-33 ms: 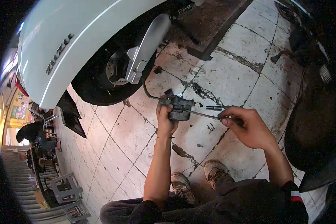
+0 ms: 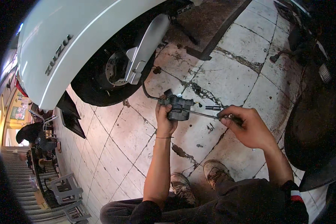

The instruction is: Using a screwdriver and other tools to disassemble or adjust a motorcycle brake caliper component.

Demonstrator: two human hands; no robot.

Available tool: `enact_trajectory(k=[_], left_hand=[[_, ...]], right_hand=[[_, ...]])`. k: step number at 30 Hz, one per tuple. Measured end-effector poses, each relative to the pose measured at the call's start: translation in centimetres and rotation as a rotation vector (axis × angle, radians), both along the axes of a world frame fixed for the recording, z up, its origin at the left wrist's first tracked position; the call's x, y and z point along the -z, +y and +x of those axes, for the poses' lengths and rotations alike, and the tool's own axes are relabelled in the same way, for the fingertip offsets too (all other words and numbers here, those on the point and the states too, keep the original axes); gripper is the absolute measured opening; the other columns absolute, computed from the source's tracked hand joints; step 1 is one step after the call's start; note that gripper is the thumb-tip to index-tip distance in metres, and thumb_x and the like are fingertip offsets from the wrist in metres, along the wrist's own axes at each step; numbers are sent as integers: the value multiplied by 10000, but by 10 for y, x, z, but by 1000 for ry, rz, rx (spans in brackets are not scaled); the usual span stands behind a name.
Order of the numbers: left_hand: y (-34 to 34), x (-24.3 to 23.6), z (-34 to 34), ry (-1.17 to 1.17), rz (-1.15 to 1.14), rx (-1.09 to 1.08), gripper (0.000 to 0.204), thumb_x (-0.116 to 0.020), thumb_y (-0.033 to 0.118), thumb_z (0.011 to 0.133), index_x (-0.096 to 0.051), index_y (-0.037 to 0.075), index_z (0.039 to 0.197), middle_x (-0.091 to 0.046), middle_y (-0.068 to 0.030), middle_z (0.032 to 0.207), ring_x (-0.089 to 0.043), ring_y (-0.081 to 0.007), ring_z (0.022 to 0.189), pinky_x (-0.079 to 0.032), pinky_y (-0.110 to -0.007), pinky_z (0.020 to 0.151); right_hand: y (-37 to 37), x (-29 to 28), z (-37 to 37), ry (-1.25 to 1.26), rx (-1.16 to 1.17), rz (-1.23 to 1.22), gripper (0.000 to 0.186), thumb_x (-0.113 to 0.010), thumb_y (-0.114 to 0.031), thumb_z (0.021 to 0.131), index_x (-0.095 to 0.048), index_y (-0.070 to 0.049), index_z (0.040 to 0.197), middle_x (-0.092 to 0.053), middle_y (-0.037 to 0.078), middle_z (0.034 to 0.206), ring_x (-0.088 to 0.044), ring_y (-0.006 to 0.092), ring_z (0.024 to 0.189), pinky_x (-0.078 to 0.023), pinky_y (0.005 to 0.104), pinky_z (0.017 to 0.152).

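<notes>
A dark brake caliper [image 2: 179, 107] sits in my left hand [image 2: 165, 122], the fingers closed round its left side. From its upper left a black hose [image 2: 147, 91] runs up toward the wheel of a white vehicle. My right hand [image 2: 252, 128] is closed on the handle of a screwdriver [image 2: 203, 114], most of the handle hidden by the fingers. The screwdriver's metal shaft points left, and its tip meets the caliper's right side; how deep it goes in cannot be seen. A dark socket [image 2: 212, 108] lies on the floor just beyond the right fingers.
The white vehicle's body [image 2: 74, 37] and its wheel with a brake disc [image 2: 115, 69] stand upper left. Small bolts [image 2: 210, 128] lie on the cracked tiles [image 2: 112, 149]. A dark motorcycle part [image 2: 313, 123] borders the right. Grey plastic stools [image 2: 65, 188] and a seated person are far left.
</notes>
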State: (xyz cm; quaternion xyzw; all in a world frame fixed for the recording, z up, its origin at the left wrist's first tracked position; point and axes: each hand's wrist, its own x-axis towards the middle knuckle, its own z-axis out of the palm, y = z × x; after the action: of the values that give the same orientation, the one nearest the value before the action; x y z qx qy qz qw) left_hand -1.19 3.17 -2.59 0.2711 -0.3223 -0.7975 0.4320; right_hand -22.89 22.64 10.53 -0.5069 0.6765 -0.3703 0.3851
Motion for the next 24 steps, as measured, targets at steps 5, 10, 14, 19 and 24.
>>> enact_trajectory(k=[5, 10, 14, 19, 24], left_hand=[[-2, -9, 2, 42, 19, 66, 521, -545, 101, 829, -450, 13, 1333, -604, -151, 1156, -641, -276, 1034, -555, -410, 902], [3, -9, -1, 50, 93, 61, 514, -532, 194, 856, -465, 3, 1328, -624, -169, 1160, -650, -298, 1031, -560, -439, 897], [7, -7, -3, 67, 118, 56, 463, -521, 221, 851, -508, 27, 1271, -640, -156, 1137, -654, -294, 1002, -576, -414, 840], [5, 2, 7, 61, 94, -1, 328, -534, 94, 841, -522, 39, 1164, -628, -106, 1047, -643, -254, 964, -552, -365, 864], [1, 6, 9, 49, 100, -22, 259, -503, 63, 881, -521, 41, 1138, -607, -76, 1002, -635, -221, 934, -552, -358, 844]], right_hand=[[-7, 19, -3, -74, -19, -77, 189, -640, -156, 964, -667, 0, 1066, -687, 52, 793, -593, 122, 706, -483, 314, 639], [-7, 20, -13, -379, 68, 176, 266, -655, -295, 968, -685, -50, 1069, -639, 3, 755, -507, 75, 635, -433, 270, 570], [1, 65, -15, -1084, 158, 363, 250, -655, -287, 971, -655, -93, 1129, -577, -19, 735, -443, 68, 549, -334, 224, 453], [2, 82, -7, -549, -43, 146, 290, -593, -268, 1002, -622, -33, 1170, -640, 30, 824, -553, 119, 673, -448, 289, 566], [-3, 59, 14, 346, -104, -226, 271, -585, -252, 1002, -602, -7, 1116, -597, 58, 732, -549, 166, 615, -488, 329, 629]])
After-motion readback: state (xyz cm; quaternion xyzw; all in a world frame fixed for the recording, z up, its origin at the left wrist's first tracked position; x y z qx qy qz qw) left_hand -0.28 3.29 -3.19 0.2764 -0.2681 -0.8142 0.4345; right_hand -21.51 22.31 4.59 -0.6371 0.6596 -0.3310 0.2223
